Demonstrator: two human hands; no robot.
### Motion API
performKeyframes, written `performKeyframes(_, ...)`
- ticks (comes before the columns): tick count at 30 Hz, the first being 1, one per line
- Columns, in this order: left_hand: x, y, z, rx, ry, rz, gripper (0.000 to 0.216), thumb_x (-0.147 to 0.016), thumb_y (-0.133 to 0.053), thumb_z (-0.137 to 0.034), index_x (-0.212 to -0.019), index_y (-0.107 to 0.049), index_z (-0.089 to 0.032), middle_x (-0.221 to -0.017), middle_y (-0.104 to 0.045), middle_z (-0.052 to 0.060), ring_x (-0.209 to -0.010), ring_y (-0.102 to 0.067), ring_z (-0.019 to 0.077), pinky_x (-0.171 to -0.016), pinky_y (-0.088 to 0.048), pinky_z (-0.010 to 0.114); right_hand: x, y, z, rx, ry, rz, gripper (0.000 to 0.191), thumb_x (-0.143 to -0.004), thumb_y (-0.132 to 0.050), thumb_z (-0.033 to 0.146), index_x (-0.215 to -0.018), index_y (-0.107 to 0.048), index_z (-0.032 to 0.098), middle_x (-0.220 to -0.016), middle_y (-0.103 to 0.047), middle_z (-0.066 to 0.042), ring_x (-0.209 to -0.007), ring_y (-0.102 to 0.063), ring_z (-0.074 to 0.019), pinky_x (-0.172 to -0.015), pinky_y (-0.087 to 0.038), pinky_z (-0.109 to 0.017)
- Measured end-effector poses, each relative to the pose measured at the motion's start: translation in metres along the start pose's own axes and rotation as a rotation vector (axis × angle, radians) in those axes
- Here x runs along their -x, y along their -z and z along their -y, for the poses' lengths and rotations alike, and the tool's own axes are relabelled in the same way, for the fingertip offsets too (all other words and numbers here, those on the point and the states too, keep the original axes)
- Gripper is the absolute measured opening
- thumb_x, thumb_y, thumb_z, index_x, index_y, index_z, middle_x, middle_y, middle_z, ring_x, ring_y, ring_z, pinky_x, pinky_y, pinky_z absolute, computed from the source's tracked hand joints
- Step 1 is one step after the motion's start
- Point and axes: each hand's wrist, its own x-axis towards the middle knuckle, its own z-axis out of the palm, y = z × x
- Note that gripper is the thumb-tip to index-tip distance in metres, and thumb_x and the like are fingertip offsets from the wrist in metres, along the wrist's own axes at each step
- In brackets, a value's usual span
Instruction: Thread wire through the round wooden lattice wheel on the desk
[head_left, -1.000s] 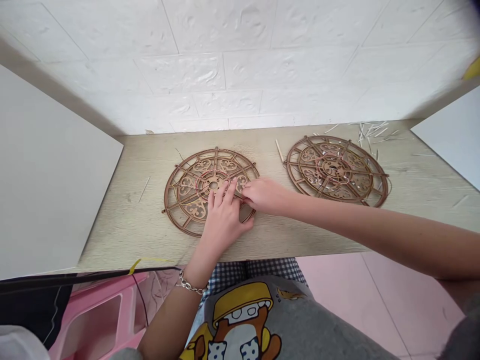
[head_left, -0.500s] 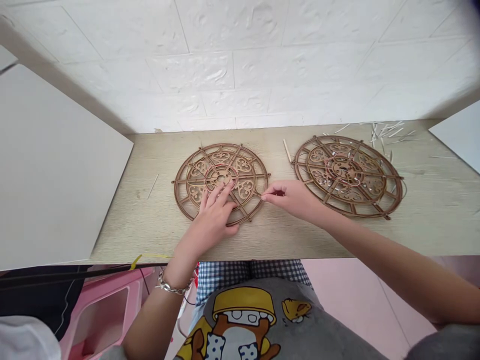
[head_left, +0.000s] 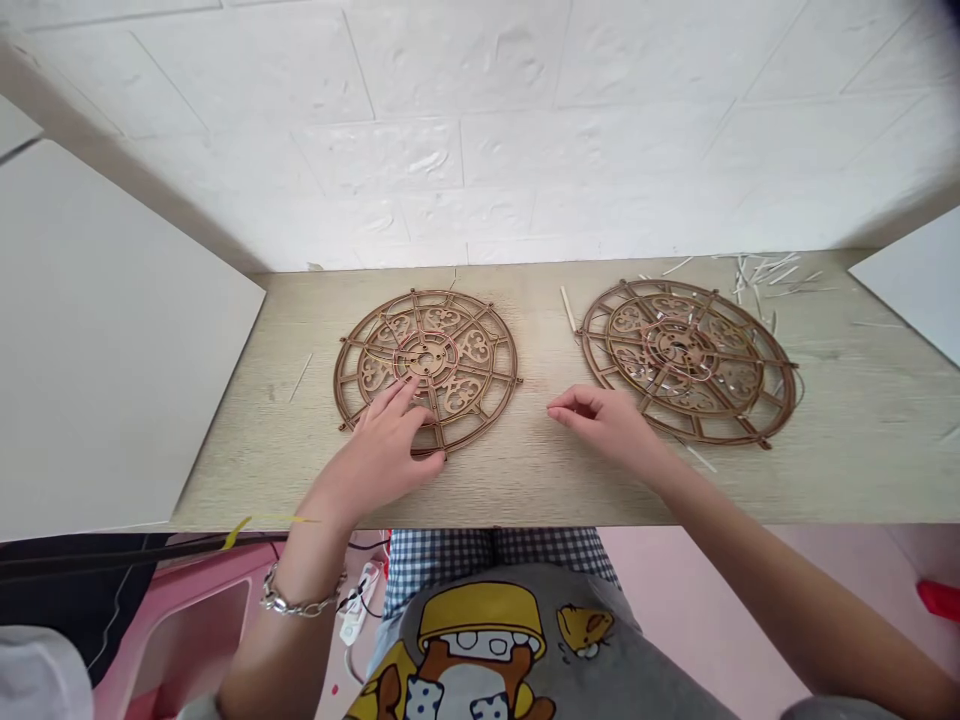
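Flat on the table lies a round brown openwork wheel (head_left: pixel 474 347), with scroll-shaped panels, spokes and reddish thin rings around its hub. My left hand (head_left: pixel 384 442) rests on its lower left part, fingers spread, the fingertips close to the hub. To the right of that wheel, my right hand (head_left: pixel 611 425) hovers apart from its rim, thumb and fingers pinched together. Whatever is between those fingertips, if anything, is too small to make out. A second brown wheel piece (head_left: pixel 679 347) of the same pattern, seemingly stacked in layers, lies just beyond my right hand.
White thin strips (head_left: pixel 769 268) lie scattered at the back right, with a pale stick (head_left: pixel 568 308) between the wheels. White panels (head_left: pixel 112 330) flank the table (head_left: pixel 517 490), and a white brick-pattern wall (head_left: pixel 510 150) stands behind. A power strip (head_left: pixel 360 603) is below.
The left wheel has turned clockwise. My right hand has come away from its rim and moved right. My left hand has slid slightly left and down on the wheel.
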Motion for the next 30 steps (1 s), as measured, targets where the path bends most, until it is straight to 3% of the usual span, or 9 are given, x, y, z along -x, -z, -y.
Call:
performKeyframes(3,-0.012,-0.010,-0.022,-0.003,0.039,-0.160,0.038,-0.082,-0.054,-0.045,-0.106,-0.061,-0.016,-0.145,-0.040,0.014,-0.134,-0.031,0.0316,-0.110,-0.027,0.052,-0.006,-0.004,0.000,0.121,0.102,-0.014,0.020,-0.083,-0.052,0.030,-0.086,-0.069,0.018,-0.072,-0.065,-0.002,-0.061,-0.052,-0.0122,-0.061,-0.038,-0.024)
performKeyframes(6,-0.028,-0.026,-0.050,-0.040,0.043,-0.232,0.050,-0.082,-0.055,-0.048,-0.119,-0.056,-0.014,-0.145,-0.039,0.016,-0.133,-0.033,0.0334,-0.109,-0.027,0.054,-0.019,-0.004,0.005,0.251,0.162,-0.022,0.021,-0.087,-0.050,0.028,-0.096,-0.067,0.018,-0.085,-0.067,-0.004,-0.072,-0.056,-0.0144,-0.067,-0.040,-0.026)
performKeyframes(9,-0.035,-0.037,-0.069,-0.023,0.008,-0.285,0.052,-0.082,-0.056,-0.047,-0.122,-0.054,-0.014,-0.145,-0.038,0.016,-0.132,-0.034,0.0331,-0.109,-0.026,0.054,-0.024,0.001,0.014,0.279,0.198,0.019,0.018,-0.087,-0.050,0.026,-0.092,-0.066,0.018,-0.092,-0.066,-0.005,-0.076,-0.055,-0.0147,-0.069,-0.039,-0.026)
performKeyframes(13,-0.023,-0.036,-0.069,0.127,-0.068,-0.377,0.039,-0.088,-0.049,-0.040,-0.119,-0.057,-0.017,-0.140,-0.046,0.012,-0.127,-0.042,0.0262,-0.108,-0.033,0.043,0.002,0.006,0.022,0.038,0.134,0.195,0.010,-0.083,-0.055,0.027,-0.079,-0.059,0.019,-0.069,-0.058,0.001,-0.061,-0.048,-0.0110,-0.058,-0.035,-0.023)
performKeyframes(17,-0.010,-0.038,-0.054,0.169,-0.057,-0.472,0.030,-0.089,-0.049,-0.034,-0.111,-0.060,-0.017,-0.130,-0.055,0.011,-0.121,-0.047,0.0224,-0.106,-0.036,0.038,0.036,-0.001,0.013,-0.193,-0.025,0.396,0.018,-0.081,-0.058,0.036,-0.073,-0.054,0.020,-0.060,-0.049,0.004,-0.055,-0.042,-0.0105,-0.052,-0.033,-0.022)
performKeyframes(21,-0.016,-0.047,-0.048,0.053,0.062,-0.455,0.036,-0.086,-0.053,-0.038,-0.114,-0.059,-0.016,-0.133,-0.052,0.012,-0.122,-0.046,0.0269,-0.106,-0.034,0.043,0.031,-0.008,0.004,-0.111,0.020,0.302,0.019,-0.086,-0.053,0.035,-0.080,-0.063,0.019,-0.072,-0.061,0.000,-0.065,-0.051,-0.0126,-0.059,-0.038,-0.024)
performKeyframes(24,-0.028,-0.049,-0.056,-0.014,0.094,-0.380,0.043,-0.084,-0.055,-0.044,-0.117,-0.056,-0.016,-0.133,-0.052,0.013,-0.122,-0.045,0.0299,-0.105,-0.032,0.049,0.002,-0.009,0.007,0.064,0.129,0.147,0.021,-0.089,-0.049,0.030,-0.096,-0.066,0.020,-0.092,-0.067,-0.003,-0.076,-0.057,-0.0143,-0.069,-0.041,-0.026)
performKeyframes(27,-0.040,-0.048,-0.065,-0.052,0.113,-0.304,0.049,-0.082,-0.057,-0.046,-0.119,-0.054,-0.013,-0.129,-0.054,0.016,-0.122,-0.045,0.0321,-0.104,-0.032,0.052,-0.030,-0.009,0.016,0.283,0.197,0.036,0.021,-0.090,-0.048,0.027,-0.098,-0.067,0.019,-0.094,-0.067,-0.004,-0.080,-0.058,-0.0152,-0.070,-0.040,-0.025)
performKeyframes(30,-0.048,-0.047,-0.070,-0.080,0.168,-0.303,0.046,-0.080,-0.060,-0.043,-0.114,-0.055,-0.011,-0.131,-0.052,0.019,-0.125,-0.042,0.0344,-0.104,-0.031,0.054,-0.052,-0.010,0.024,0.500,0.201,0.082,0.022,-0.092,-0.047,0.027,-0.096,-0.067,0.020,-0.097,-0.066,-0.005,-0.084,-0.059,-0.0162,-0.067,-0.038,-0.025)
